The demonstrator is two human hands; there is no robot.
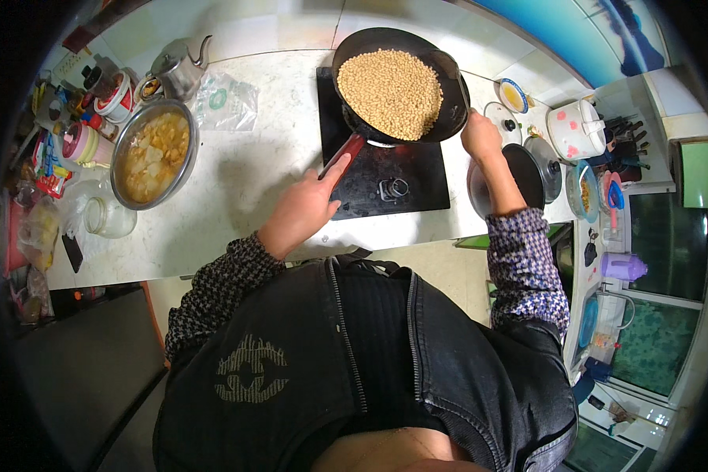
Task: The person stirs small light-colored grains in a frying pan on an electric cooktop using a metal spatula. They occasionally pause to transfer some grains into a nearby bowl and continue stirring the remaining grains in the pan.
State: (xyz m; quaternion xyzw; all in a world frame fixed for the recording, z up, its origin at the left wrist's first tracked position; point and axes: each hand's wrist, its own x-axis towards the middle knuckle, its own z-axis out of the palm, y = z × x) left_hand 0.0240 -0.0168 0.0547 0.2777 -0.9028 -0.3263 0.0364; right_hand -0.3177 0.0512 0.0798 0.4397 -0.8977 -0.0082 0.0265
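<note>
A black wok (452,115) holds a heap of pale dried beans (389,88), which look like soybeans. My left hand (304,209) is wrapped around its reddish-brown handle (347,156), index finger stretched along the top. At the wok's right rim, my right hand (482,134) grips the handle of a spatula (464,91); its blade reaches in at the right of the beans. Beneath the wok lies a black induction cooktop (416,197) with a control knob (394,188). The wok covers the cooktop's far part.
Left of the cooktop are a steel basin of food in liquid (192,156), a metal kettle (177,74), a plastic bag (230,100) and a glass jar (111,218). To the right stand a dark pan (525,171), a pot lid (546,159) and a white rice cooker (572,130).
</note>
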